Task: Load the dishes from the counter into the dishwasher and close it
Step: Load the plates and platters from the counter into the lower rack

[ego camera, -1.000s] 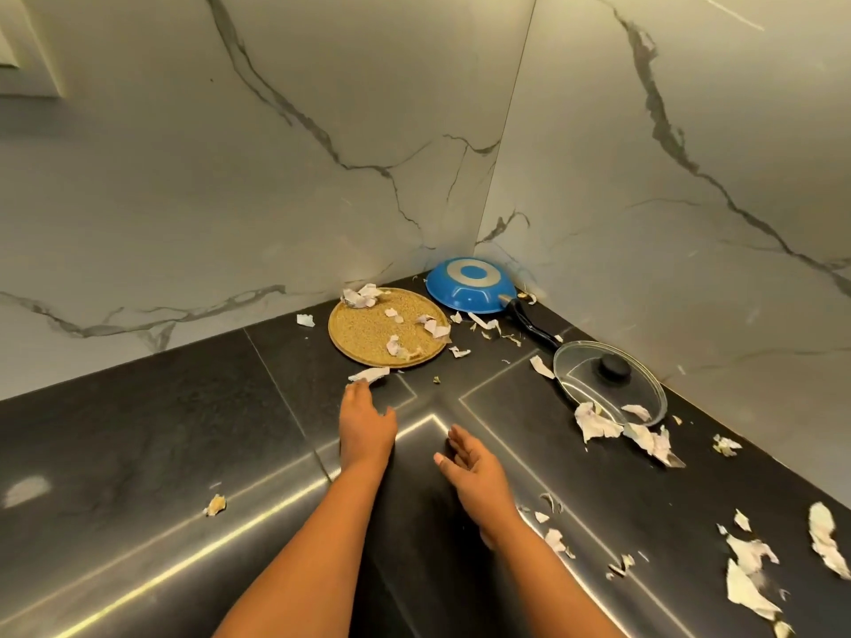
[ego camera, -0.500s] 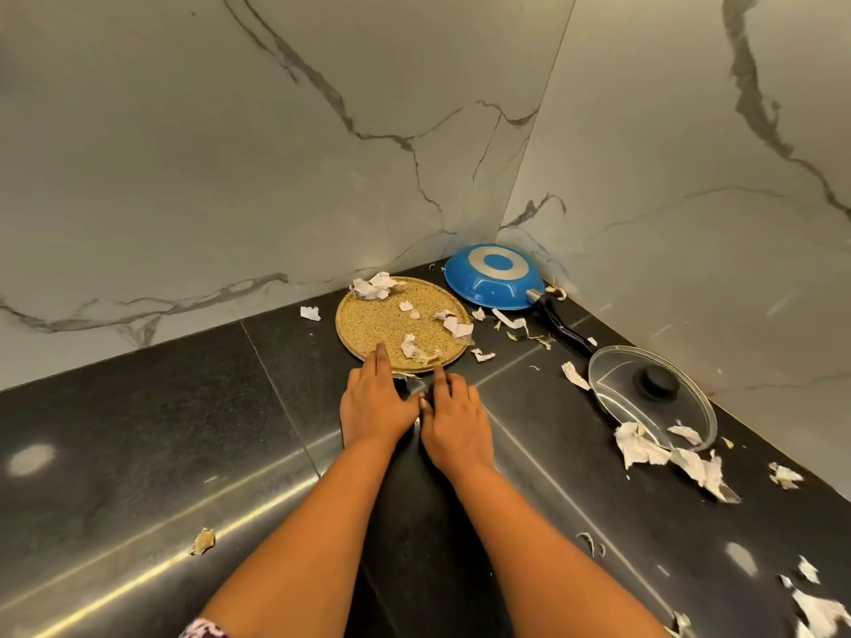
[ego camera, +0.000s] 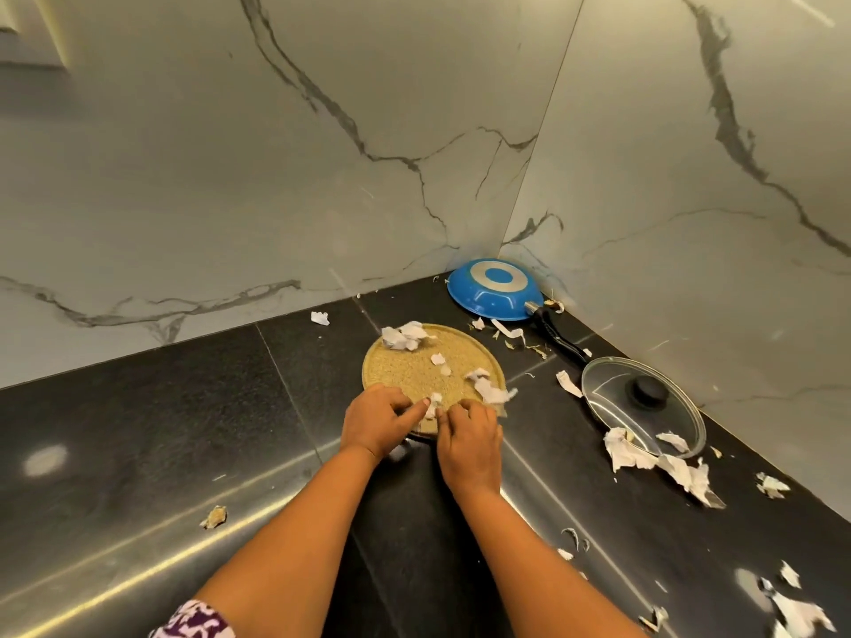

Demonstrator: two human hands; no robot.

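A round golden plate [ego camera: 416,366] lies flat on the black counter [ego camera: 138,430] near the corner, with torn white paper scraps [ego camera: 403,336] on it. My left hand [ego camera: 377,419] and my right hand [ego camera: 469,437] rest side by side on the plate's near rim, fingers curled over it. A small paper scrap [ego camera: 434,400] sits between their fingertips. A blue frying pan [ego camera: 495,290] lies upside down in the corner, its black handle pointing right. A glass lid [ego camera: 644,405] with a black knob lies to the right of the plate.
Marble walls [ego camera: 276,154] meet in a corner behind the pan. Torn paper pieces [ego camera: 663,462] litter the counter on the right, and a small brown scrap [ego camera: 214,518] lies at the left front. A light strip reflects along the counter's front.
Both hands have moved forward from the bare counter onto the plate's near rim, and their fingers have curled. The view has shifted so the plate sits nearer the middle.
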